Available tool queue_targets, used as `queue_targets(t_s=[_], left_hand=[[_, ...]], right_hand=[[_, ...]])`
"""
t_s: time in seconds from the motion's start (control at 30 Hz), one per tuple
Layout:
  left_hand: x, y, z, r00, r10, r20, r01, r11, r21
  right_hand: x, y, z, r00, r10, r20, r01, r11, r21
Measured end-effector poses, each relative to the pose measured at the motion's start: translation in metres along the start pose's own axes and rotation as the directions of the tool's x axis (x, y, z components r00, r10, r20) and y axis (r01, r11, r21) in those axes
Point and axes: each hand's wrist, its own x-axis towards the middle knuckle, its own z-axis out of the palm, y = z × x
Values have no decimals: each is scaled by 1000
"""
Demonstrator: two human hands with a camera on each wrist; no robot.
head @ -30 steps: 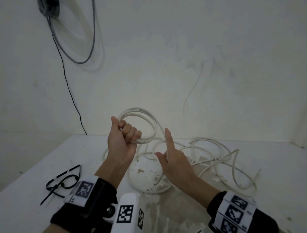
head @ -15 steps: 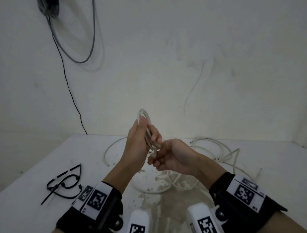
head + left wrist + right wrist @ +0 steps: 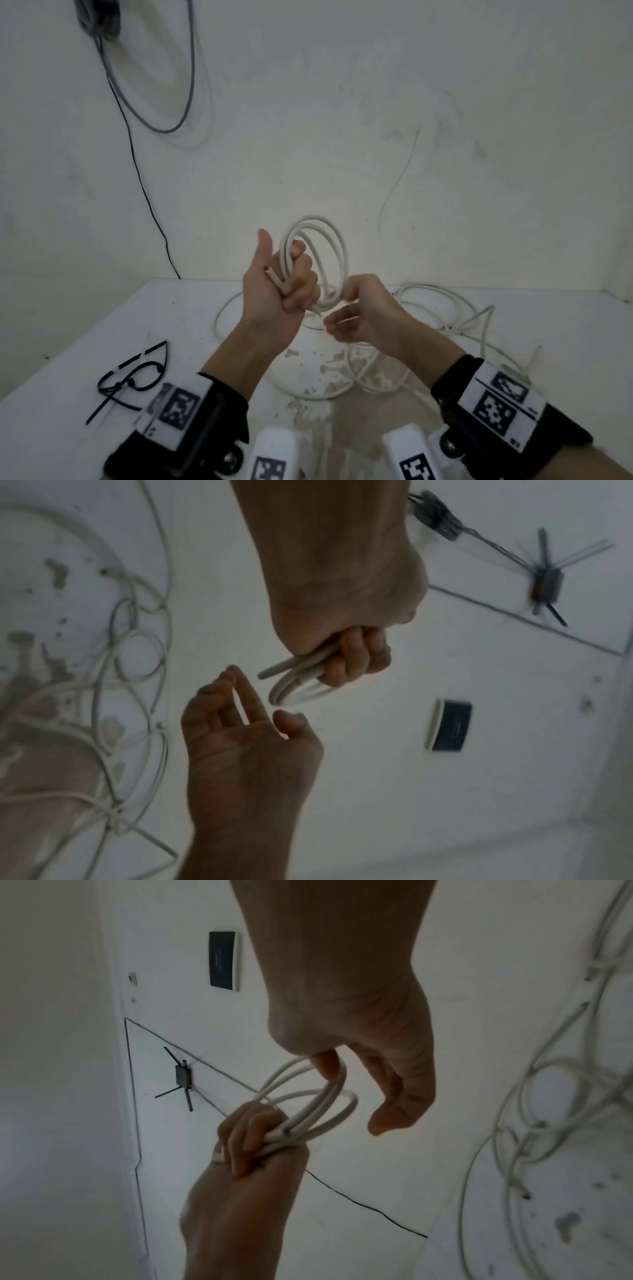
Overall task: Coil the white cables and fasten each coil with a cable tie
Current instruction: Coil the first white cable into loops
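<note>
My left hand (image 3: 287, 281) grips a small coil of white cable (image 3: 342, 250) in its fist, thumb pointing up, held above the table. A cut cable end (image 3: 272, 274) sticks out across the palm. My right hand (image 3: 342, 308) is just to the right of the coil with loosely curved fingers. In the right wrist view one fingertip (image 3: 325, 1066) touches the coil's loops (image 3: 354, 1104), and the thumb stands apart. The left wrist view shows the right hand (image 3: 260, 707) spread below the coil (image 3: 294, 685), holding nothing. More white cable (image 3: 445, 308) lies loose and tangled on the table.
Black cable ties (image 3: 133, 377) lie in a small heap on the left of the white table (image 3: 68, 428). A dark cable (image 3: 150, 212) hangs down the wall behind. The table's paint is chipped near the middle (image 3: 325, 370).
Half a second ago both hands met at the coil, seen edge-on. The left hand has since turned the coil so its loops face me, and the right hand has loosened and dropped slightly.
</note>
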Motion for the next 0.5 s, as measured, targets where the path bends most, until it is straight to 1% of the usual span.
queue_targets(t_s=[0.03, 0.1, 0.17, 0.23, 0.3, 0.4, 0.43, 0.5], left_hand=[[0, 4, -1, 999, -40, 3, 41, 998, -48], [0, 7, -3, 996, -85, -12, 84, 993, -82], [0, 4, -3, 992, -123, -19, 121, 989, -88], [0, 2, -4, 985, -170, 10, 170, 980, -100], [1, 1, -6, 980, -199, 22, 200, 973, -113], [2, -3, -11, 983, -181, -29, 179, 981, -73], [2, -4, -12, 984, -172, -40, 169, 983, -67], [2, -5, -14, 984, -173, -50, 169, 982, -81]], right_hand=[[0, -1, -4, 999, -43, -13, 44, 995, 91], [1, -2, -8, 991, -133, -12, 131, 946, 296], [3, -3, -9, 988, -154, -11, 145, 900, 412], [4, -7, -8, 990, -141, -14, 133, 893, 431], [4, -9, -7, 986, -162, -32, 161, 893, 421], [2, -8, -4, 968, -225, -112, 251, 898, 362], [1, -8, -3, 964, -238, -122, 266, 903, 338], [0, -8, -3, 961, -257, -97, 275, 909, 313]])
